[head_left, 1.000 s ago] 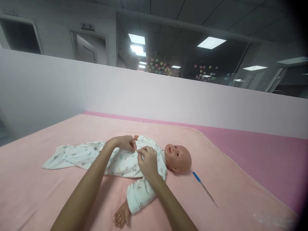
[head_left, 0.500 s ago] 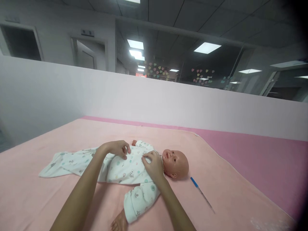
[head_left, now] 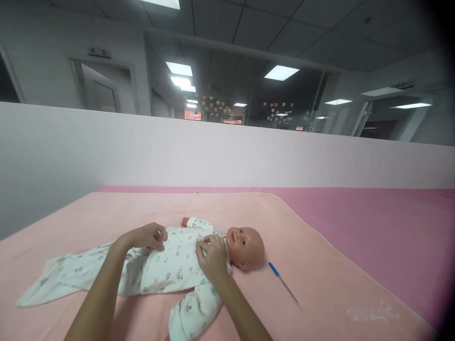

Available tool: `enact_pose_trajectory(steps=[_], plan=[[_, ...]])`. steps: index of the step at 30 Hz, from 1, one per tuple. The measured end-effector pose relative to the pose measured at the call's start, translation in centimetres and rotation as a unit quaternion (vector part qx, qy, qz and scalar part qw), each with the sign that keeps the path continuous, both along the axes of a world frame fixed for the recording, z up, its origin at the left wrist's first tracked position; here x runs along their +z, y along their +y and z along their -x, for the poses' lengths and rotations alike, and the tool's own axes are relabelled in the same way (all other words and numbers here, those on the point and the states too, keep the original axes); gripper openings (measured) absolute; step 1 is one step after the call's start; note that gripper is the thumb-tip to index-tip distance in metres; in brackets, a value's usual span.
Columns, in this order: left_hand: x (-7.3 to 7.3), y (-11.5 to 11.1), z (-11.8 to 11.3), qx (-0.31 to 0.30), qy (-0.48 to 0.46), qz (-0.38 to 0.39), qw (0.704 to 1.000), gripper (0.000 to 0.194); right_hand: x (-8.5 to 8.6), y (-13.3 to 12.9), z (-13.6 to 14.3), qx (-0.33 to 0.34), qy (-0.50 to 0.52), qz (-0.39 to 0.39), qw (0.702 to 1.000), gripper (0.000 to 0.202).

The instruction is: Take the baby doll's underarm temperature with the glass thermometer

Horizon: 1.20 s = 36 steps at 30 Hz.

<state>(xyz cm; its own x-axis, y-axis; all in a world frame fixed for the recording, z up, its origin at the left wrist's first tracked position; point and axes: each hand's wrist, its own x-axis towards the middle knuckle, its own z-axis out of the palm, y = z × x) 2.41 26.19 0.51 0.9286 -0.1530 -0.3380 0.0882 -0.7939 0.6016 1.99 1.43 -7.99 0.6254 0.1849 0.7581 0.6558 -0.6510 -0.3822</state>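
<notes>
A baby doll (head_left: pixel 245 246) lies on its back, its bald head to the right. It wears a white top (head_left: pixel 168 267) and white trousers (head_left: pixel 71 272), both with small prints. My right hand (head_left: pixel 214 260) rests at the doll's upper chest near the neck, thumb and fingers pinched together at the top's front; my fingers hide what they grip. Over the waist, my left hand (head_left: pixel 147 237) hovers close to the cloth. Its fingers are loosely bent and apart, with nothing seen in them.
A thin rod with a blue handle (head_left: pixel 273 269) lies right of the doll's head. Under everything spreads a peach blanket (head_left: pixel 320 284) on a pink mat (head_left: pixel 384 227). A white low wall (head_left: pixel 213 156) stands behind, with glass windows above.
The camera view has turned, so the scene sits further left and lower. My left hand has shifted slightly toward the doll's legs. My right hand stays at the upper chest.
</notes>
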Motion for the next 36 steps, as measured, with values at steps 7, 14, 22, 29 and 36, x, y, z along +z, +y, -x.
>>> enact_pose_trajectory(steps=[7,14,22,29,36], plan=[[-0.2,-1.4,-0.4,0.022,-0.025,-0.057,0.998,0.023,0.1,-0.9,0.9,0.009,-0.005,0.044,0.999,0.018],[-0.1,-1.1,-0.4,0.029,-0.013,-0.072,0.997,0.026,-0.3,-3.2,2.0,0.078,0.006,0.132,0.988,0.04],[3.6,-4.8,2.2,0.016,-0.189,-0.168,0.967,0.036,1.7,-8.1,3.9,0.094,-0.095,0.02,0.991,0.033],[4.8,-10.5,3.9,-0.09,-0.305,-0.104,0.942,0.03,-0.4,-18.8,5.8,-0.201,0.017,-0.124,0.971,0.026],[4.2,-15.1,4.6,-0.172,-0.337,-0.106,0.92,0.029,-5.2,-22.0,6.8,-0.277,0.201,0.075,0.937,0.032]])
